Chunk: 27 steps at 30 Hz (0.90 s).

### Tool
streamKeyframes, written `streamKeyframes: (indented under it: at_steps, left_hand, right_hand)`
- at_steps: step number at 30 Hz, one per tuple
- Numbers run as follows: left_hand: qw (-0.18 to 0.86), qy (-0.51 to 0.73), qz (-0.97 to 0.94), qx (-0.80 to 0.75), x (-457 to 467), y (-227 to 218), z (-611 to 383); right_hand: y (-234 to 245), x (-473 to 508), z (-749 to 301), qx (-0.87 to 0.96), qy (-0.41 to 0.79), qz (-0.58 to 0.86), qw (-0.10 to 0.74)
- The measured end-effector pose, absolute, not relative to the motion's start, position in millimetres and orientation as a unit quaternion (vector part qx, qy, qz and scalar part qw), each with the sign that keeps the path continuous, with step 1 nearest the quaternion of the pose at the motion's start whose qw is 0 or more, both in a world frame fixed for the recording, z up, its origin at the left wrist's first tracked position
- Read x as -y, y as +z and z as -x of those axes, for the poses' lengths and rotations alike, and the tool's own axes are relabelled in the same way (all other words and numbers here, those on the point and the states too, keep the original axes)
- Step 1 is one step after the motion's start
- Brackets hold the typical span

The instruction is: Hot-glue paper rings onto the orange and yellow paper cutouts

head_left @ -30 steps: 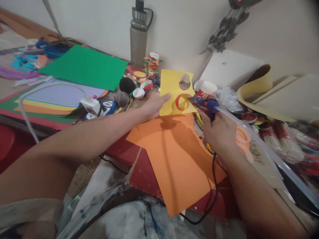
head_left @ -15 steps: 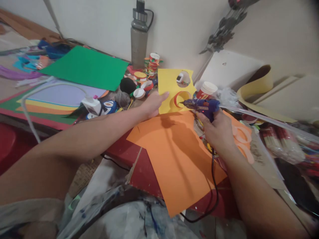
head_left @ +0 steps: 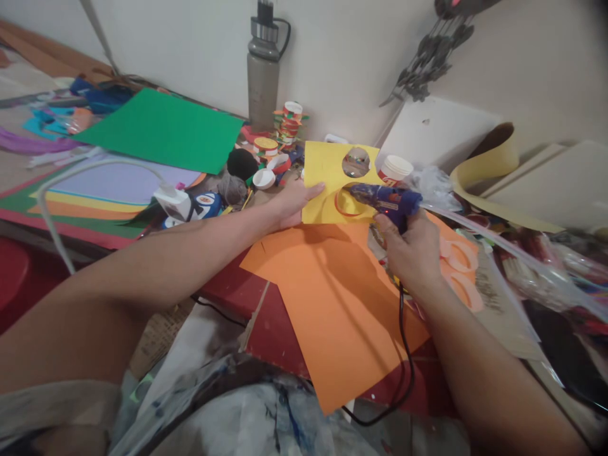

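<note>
My left hand (head_left: pixel 297 201) grips the left edge of a yellow paper sheet (head_left: pixel 320 166), thumb on its face. The sheet has a round hole near its top right. Below the hole, a ring with a red-orange edge (head_left: pixel 338 204) stands on the yellow sheet. In my right hand (head_left: pixel 412 248) is a blue hot glue gun (head_left: pixel 392 201), held by its handle. Its nozzle reaches the far rim of the ring; whether it touches cannot be made out. Under both hands lies an orange paper sheet (head_left: pixel 327 304) with a cut edge.
A grey water bottle (head_left: pixel 263 82) stands by the wall. Green paper (head_left: pixel 166 130) and stacked coloured sheets lie left. Bottle caps (head_left: pixel 264 178) and a pompom (head_left: pixel 242 164) sit near my left hand. At right are scissors (head_left: pixel 460 256) and a paper cup (head_left: pixel 396 170). The gun's black cord (head_left: pixel 412 373) hangs down in front.
The yellow sheet has tilted and shifted slightly down and to the right. The glue gun's nozzle has moved from inside the ring's left part to its far rim.
</note>
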<state>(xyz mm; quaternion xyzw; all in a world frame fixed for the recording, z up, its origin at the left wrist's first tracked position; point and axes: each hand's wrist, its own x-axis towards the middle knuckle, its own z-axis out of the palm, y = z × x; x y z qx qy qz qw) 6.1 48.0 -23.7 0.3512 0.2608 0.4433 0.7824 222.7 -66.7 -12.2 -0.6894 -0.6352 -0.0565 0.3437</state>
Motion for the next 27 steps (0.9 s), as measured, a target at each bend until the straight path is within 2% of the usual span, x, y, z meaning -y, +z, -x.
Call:
streamKeyframes:
  at_steps: [7,14,23,27]
  left_hand:
    - [0.766,0.463,-0.369,-0.249,-47.9,-22.9,-3.9]
    - [0.766,0.459,-0.374,-0.249,-44.2,-20.6,-5.5]
    - [0.768,0.443,-0.385,-0.255,-42.9,-25.9,-8.0]
    - [0.755,0.443,-0.406,-0.261,-42.7,-27.7,-7.4]
  right_hand:
    - [-8.7,69.5,-218.1,0.681,-0.034,0.653,0.331]
    - [-13.7,69.0,-219.9,0.675,-0.086,0.666,0.306]
    - [-13.4,66.7,-220.8,0.641,-0.118,0.722,0.233]
    - [-11.7,70.5,-219.6,0.663,-0.135,0.696,0.24]
